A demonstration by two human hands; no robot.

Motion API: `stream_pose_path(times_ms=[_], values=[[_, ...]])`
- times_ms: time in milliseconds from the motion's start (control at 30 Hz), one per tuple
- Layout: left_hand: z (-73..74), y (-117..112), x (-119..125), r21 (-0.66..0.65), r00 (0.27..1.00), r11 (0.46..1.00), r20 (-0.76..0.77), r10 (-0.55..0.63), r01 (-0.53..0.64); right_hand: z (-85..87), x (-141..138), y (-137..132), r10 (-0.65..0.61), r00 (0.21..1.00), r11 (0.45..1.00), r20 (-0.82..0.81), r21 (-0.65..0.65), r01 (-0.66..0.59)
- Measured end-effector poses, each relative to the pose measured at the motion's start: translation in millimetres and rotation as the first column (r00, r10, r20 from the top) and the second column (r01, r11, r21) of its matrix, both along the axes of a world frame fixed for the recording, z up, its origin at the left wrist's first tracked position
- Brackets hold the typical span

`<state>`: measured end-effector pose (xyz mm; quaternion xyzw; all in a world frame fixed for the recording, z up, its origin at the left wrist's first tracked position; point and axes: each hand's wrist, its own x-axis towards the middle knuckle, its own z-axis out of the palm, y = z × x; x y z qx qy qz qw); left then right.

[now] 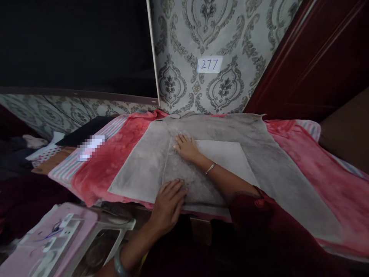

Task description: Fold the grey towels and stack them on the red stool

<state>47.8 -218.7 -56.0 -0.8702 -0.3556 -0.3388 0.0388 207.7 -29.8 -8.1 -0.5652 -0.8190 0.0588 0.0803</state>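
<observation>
The left hand (170,204), palm down with fingers loosely together, rests on the near-left part of the gray square (201,186). Beyond it, the right hand (186,147) lies flat, fingers spread, by the square's far-left corner. Uneven pressure could drag wrinkles into the larger gray cloth (137,169) beneath both.

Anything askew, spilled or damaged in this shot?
Minor only: the gray cloth has a rumpled far edge by the wall, unlike its flatter middle. At left, a pixelated patch hides whatever is there, beside the striped cloth's visible stripes. No spill or damage visible.
</observation>
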Motion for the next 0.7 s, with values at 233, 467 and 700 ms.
stream_pose_path(times_ms=[233, 467, 700], values=[[10.4, 59.3, 16.5, -0.206, 0.934, 0.92, -0.203, 0.292, -0.333, -13.5, 5.3, -56.4, 0.141, 0.989, 0.99, 0.053, 0.007, -0.141], [-1.7, 57.6, 16.5, -0.24, 0.895, 0.894, -0.343, 0.287, -0.379, -21.8, 55.3, -60.1, -0.062, 0.994, 0.998, 0.085, 0.027, 0.06], [-7.2, 63.2, 13.5, -0.255, 0.932, 0.909, -0.238, 0.272, -0.33, -42.1, 167.8, -86.6, -0.421, 0.899, 0.907, 0.119, 0.063, 0.416]])
